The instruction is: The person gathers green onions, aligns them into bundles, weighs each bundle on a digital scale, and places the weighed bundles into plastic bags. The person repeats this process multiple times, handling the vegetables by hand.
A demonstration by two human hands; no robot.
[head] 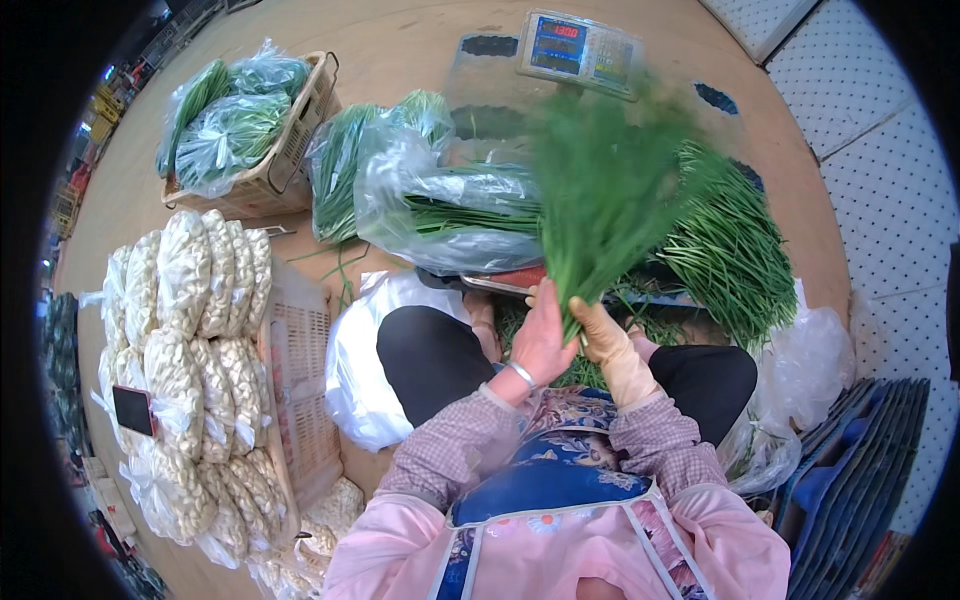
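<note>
Both my hands grip one bunch of green garlic chives (592, 225) by its stem end, between my knees. My bare left hand (541, 334), with a silver bangle at the wrist, clasps the left side of the stems. On the other side my right hand (609, 339) wears a pale beige glove. The leafy tops fan upward and are blurred. Just beyond lies a clear plastic bag (457, 202) of chives, on or against the weighing scale, whose lit display (562, 34) stands behind. A large loose pile of chives (731, 255) is to the right.
Bagged chives fill a plastic crate (296, 150) at upper left. Bags of peeled garlic cloves (180, 285) are stacked at left, with a phone (133, 410) on them. A white plastic bag (364, 375) rests by my left knee. Folded dark-blue crates (855, 457) stand at lower right.
</note>
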